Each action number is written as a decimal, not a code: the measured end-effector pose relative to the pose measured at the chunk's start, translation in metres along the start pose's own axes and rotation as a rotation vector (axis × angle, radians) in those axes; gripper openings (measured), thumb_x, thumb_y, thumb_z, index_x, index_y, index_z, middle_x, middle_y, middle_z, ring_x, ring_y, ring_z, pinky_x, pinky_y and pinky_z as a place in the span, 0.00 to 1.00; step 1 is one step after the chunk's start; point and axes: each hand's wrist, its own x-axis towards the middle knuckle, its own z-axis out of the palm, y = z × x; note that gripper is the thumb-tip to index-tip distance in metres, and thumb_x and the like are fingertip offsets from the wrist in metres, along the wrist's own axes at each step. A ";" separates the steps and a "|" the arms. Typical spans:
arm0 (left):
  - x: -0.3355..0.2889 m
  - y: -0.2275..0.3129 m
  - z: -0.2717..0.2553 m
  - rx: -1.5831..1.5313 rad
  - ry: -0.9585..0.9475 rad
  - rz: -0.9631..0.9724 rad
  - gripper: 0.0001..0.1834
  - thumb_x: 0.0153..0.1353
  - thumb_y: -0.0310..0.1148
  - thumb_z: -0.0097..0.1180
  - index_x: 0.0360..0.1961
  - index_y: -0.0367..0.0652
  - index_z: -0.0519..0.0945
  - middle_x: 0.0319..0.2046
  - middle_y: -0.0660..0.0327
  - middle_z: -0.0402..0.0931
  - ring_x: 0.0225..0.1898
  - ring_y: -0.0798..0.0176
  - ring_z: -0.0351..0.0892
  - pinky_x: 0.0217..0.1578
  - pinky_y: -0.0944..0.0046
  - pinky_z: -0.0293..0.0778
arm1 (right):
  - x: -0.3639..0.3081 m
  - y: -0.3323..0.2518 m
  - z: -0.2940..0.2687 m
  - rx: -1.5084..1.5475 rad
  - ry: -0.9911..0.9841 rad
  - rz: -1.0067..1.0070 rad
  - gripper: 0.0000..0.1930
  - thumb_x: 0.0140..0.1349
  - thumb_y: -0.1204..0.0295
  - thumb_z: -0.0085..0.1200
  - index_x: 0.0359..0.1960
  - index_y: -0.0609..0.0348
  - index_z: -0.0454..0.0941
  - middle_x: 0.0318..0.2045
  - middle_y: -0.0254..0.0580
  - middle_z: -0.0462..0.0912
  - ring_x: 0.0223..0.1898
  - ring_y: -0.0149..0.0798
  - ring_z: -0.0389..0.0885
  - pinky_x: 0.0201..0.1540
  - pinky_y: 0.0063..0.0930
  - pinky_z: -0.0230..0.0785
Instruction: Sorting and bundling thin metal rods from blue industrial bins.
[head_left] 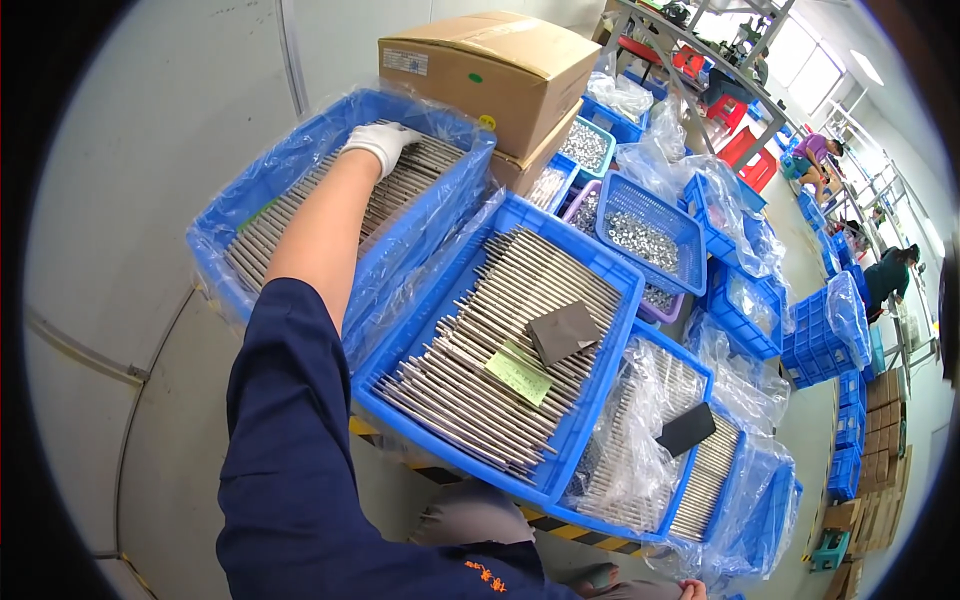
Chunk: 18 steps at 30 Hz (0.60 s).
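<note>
At the lower edge, a bare right hand (691, 590) shows only in part; its grip cannot be told. Beyond it, a blue tray (590, 385) bears rows of metal rods (475, 365), with a dark block (563, 333) and a green slip (518, 373) on top. Farther off, the white-gloved left hand (382, 145), fingers partly bent, touches similar rods (425, 165) inside a plastic-lined blue bin (420, 235); any grasp is hidden. Behind stands a cardboard carton (470, 85)

Left hand (381, 146): fingertips hidden against the metal rods (437, 158), can't tell if any is gripped. Right hand (692, 590) mostly cut off by bottom edge, grip unclear. Writing on green note (519, 373) too small to read.
</note>
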 end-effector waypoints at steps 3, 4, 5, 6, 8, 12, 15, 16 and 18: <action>0.003 -0.005 0.006 -0.044 0.044 0.020 0.22 0.52 0.25 0.38 0.49 0.59 0.68 0.52 0.62 0.63 0.51 0.57 0.63 0.50 0.62 0.61 | 0.000 -0.001 -0.001 -0.003 -0.007 0.011 0.12 0.55 0.71 0.39 0.34 0.63 0.73 0.32 0.50 0.76 0.36 0.46 0.73 0.41 0.30 0.63; 0.003 -0.006 0.007 -0.044 0.043 0.020 0.22 0.52 0.25 0.38 0.49 0.59 0.68 0.52 0.62 0.63 0.51 0.57 0.63 0.50 0.62 0.61 | -0.001 -0.002 -0.001 0.004 -0.009 0.013 0.12 0.56 0.71 0.39 0.34 0.63 0.73 0.32 0.50 0.76 0.36 0.46 0.73 0.41 0.30 0.63; 0.003 -0.007 0.007 -0.106 0.043 -0.007 0.23 0.50 0.23 0.39 0.47 0.58 0.69 0.50 0.61 0.64 0.50 0.56 0.65 0.49 0.62 0.62 | -0.001 -0.004 -0.002 0.003 -0.010 0.014 0.12 0.56 0.71 0.39 0.34 0.63 0.73 0.32 0.50 0.76 0.36 0.46 0.73 0.41 0.30 0.63; 0.002 -0.008 0.006 -0.167 0.043 -0.033 0.23 0.48 0.21 0.41 0.45 0.57 0.71 0.48 0.60 0.66 0.49 0.55 0.66 0.49 0.63 0.63 | -0.002 -0.007 -0.003 0.009 -0.009 0.008 0.12 0.56 0.71 0.39 0.34 0.63 0.73 0.32 0.51 0.76 0.36 0.46 0.73 0.41 0.30 0.63; 0.003 -0.011 0.005 -0.178 0.026 -0.039 0.22 0.47 0.21 0.41 0.43 0.55 0.73 0.46 0.59 0.68 0.47 0.55 0.68 0.47 0.63 0.64 | -0.003 -0.009 -0.005 0.016 -0.009 0.004 0.12 0.56 0.71 0.39 0.34 0.63 0.73 0.32 0.51 0.76 0.36 0.46 0.73 0.41 0.31 0.63; 0.004 -0.014 0.003 -0.179 0.024 0.004 0.17 0.45 0.23 0.43 0.35 0.51 0.77 0.39 0.57 0.73 0.42 0.55 0.71 0.43 0.63 0.67 | -0.003 -0.009 -0.004 0.022 -0.007 0.005 0.12 0.56 0.70 0.39 0.35 0.62 0.73 0.33 0.51 0.76 0.37 0.47 0.73 0.41 0.31 0.63; 0.006 -0.017 0.002 -0.229 -0.043 0.000 0.14 0.45 0.24 0.45 0.33 0.50 0.78 0.36 0.57 0.74 0.40 0.56 0.73 0.41 0.63 0.68 | -0.004 -0.015 -0.007 0.020 -0.013 0.025 0.12 0.56 0.70 0.39 0.35 0.62 0.73 0.33 0.51 0.76 0.37 0.47 0.73 0.41 0.31 0.63; 0.006 -0.018 0.003 -0.228 -0.043 0.002 0.14 0.45 0.24 0.45 0.33 0.50 0.78 0.36 0.57 0.74 0.40 0.56 0.73 0.41 0.63 0.68 | -0.005 -0.016 -0.008 0.015 -0.017 0.031 0.12 0.56 0.70 0.39 0.35 0.62 0.73 0.33 0.51 0.76 0.37 0.47 0.73 0.40 0.31 0.63; 0.006 -0.020 0.005 -0.171 -0.065 0.008 0.13 0.45 0.25 0.46 0.31 0.50 0.78 0.34 0.56 0.74 0.38 0.55 0.73 0.39 0.63 0.69 | -0.005 -0.013 -0.007 0.013 -0.011 0.023 0.12 0.56 0.70 0.39 0.35 0.62 0.74 0.33 0.51 0.76 0.37 0.47 0.73 0.40 0.31 0.63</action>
